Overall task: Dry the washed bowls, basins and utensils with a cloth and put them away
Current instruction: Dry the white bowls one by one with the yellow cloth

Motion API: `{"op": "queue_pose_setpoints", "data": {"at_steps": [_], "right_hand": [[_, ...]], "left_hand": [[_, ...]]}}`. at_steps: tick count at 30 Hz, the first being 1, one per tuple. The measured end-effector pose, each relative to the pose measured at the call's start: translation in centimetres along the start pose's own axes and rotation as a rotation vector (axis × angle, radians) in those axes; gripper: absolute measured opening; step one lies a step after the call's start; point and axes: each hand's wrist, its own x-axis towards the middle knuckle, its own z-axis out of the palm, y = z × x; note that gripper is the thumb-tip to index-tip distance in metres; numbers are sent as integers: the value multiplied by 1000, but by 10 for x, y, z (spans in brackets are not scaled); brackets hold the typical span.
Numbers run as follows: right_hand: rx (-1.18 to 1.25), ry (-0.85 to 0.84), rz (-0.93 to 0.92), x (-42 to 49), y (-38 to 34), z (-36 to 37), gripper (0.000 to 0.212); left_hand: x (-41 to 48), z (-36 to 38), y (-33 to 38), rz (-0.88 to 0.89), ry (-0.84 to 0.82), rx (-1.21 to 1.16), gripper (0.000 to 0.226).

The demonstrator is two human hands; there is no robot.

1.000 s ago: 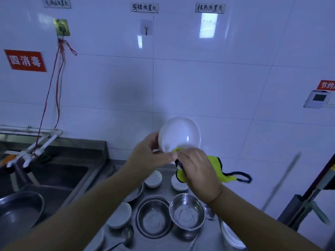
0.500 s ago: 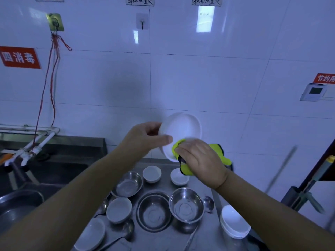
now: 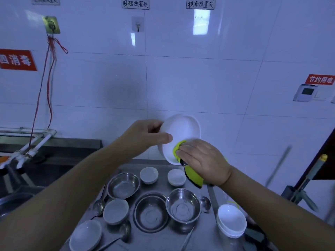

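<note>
1. The steel desk (image 3: 208, 226) beside the sink (image 3: 27, 178) carries the washed ware. More of the desk shows than a second ago, because the view has dipped. Nothing on it appears to have shifted.
2. Three steel basins (image 3: 150, 212) sit in a cluster at the desk's middle, with small white bowls (image 3: 116, 211) and ladles (image 3: 204, 203) around them, all apparently waiting their turn. A stack of white bowls (image 3: 231, 220) stands apart at the right edge, likely the dried pile.
3. The white bowl (image 3: 181, 131) in hand is held up before the tiled wall, above the desk's far edge. Within the last second it has turned from nearly face-on to an angle, its opening now tipped toward the right hand.
4. The left hand (image 3: 145, 136) grips the bowl's left rim, thumb laid across the inside and fingers curled behind.
5. The right hand (image 3: 203, 160) holds the cloth bunched under its fingers and presses it against the bowl's lower inside, where a second ago it worked at the bottom rim.
6. The yellow-green cloth (image 3: 193, 176) now hangs tucked beneath the right hand, its trailing end no longer flung out to the right.
7. The wipe seems to have moved from rim to interior, so this bowl is mid-drying, with most of the task ahead.
</note>
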Motion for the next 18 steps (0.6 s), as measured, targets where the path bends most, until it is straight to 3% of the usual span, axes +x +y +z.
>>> {"op": "queue_pose_setpoints", "data": {"at_steps": [3, 6, 10, 12, 16, 18], "right_hand": [[50, 36, 205, 10, -6, -2, 30], [143, 116, 418, 24, -27, -2, 35], [250, 155, 531, 23, -48, -2, 31], [264, 113, 466, 13, -44, -3, 27], [65, 5, 69, -1, -17, -9, 21], [23, -21, 23, -1, -10, -12, 21]], "left_hand": [[-1, 18, -5, -4, 136, -211, 16], [-5, 44, -19, 31, 250, -265, 25], [-8, 50, -17, 38, 286, -283, 26], [-8, 43, -12, 40, 255, -214, 23], [-4, 12, -4, -7, 30, -100, 36], [-3, 9, -4, -4, 31, -139, 32]]}}
